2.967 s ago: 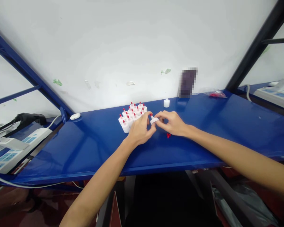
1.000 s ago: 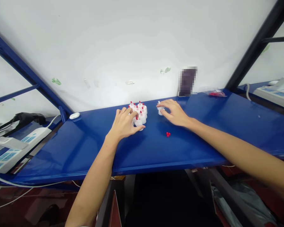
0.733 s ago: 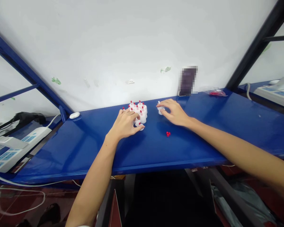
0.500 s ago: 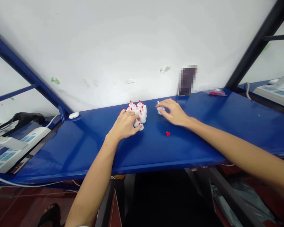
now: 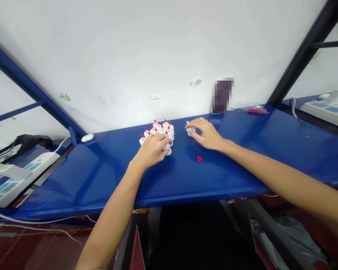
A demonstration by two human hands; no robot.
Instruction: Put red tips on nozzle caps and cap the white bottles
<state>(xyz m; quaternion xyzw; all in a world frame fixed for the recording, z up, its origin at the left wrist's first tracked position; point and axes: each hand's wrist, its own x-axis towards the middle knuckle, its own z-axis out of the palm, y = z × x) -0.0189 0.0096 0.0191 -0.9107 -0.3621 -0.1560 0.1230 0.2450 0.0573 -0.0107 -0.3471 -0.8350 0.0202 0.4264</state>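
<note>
Several small white squeeze bottles (image 5: 170, 129) with red tips stand close together on the blue table near the wall. At the front of that cluster, my left hand (image 5: 152, 150) has its fingers around a white bottle (image 5: 168, 151), mostly covered by the fingers. To the right of the cluster, a white bottle (image 5: 190, 130) with a bare white nozzle is between the thumb and fingers of my right hand (image 5: 207, 133). A few small red caps (image 5: 199, 159) lie in a bunch on the table, nearer me than the right hand.
A dark, pixelated upright object (image 5: 222, 95) leans on the wall, with a clear plastic bag (image 5: 256, 108) holding something red to its right. A white rounded case (image 5: 87, 137) lies at the table's left. Power strips (image 5: 30, 174) flank the blue table (image 5: 169, 183).
My left hand has shifted slightly right and forward, its fingers now covering more of its bottle. The right hand and its bottle look nearly still.
</note>
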